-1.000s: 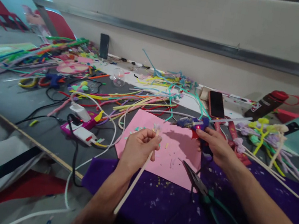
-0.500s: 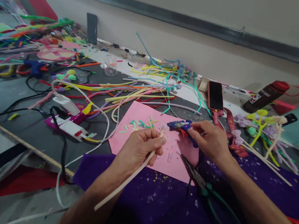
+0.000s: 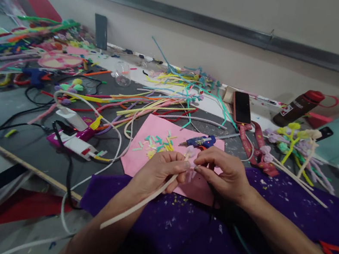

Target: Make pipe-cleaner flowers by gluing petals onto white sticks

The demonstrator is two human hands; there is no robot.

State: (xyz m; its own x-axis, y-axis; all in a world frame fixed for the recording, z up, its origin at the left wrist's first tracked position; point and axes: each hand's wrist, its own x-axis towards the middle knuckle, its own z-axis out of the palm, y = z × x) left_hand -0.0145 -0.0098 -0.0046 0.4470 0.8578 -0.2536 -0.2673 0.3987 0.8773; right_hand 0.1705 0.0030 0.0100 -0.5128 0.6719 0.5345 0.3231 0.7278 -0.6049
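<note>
Two bare hands converge right of centre in the lower frame: the left hand (image 3: 160, 171) is clamped, thumb against fingers, on a cream stem (image 3: 128, 212) topped by a pale lilac flower (image 3: 190, 151); the right hand (image 3: 225, 174) curls its fingertips beside the flower, their grip indeterminable. Just above, a blue glue gun (image 3: 202, 141) lies partly over pink paper (image 3: 132, 164); a bottle (image 3: 297, 108) leans at upper right.

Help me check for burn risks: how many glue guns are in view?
2: one glue gun on the pink sheet, just beyond the right hand; apparently a second gun at the table's left. Others may be hidden.
</note>
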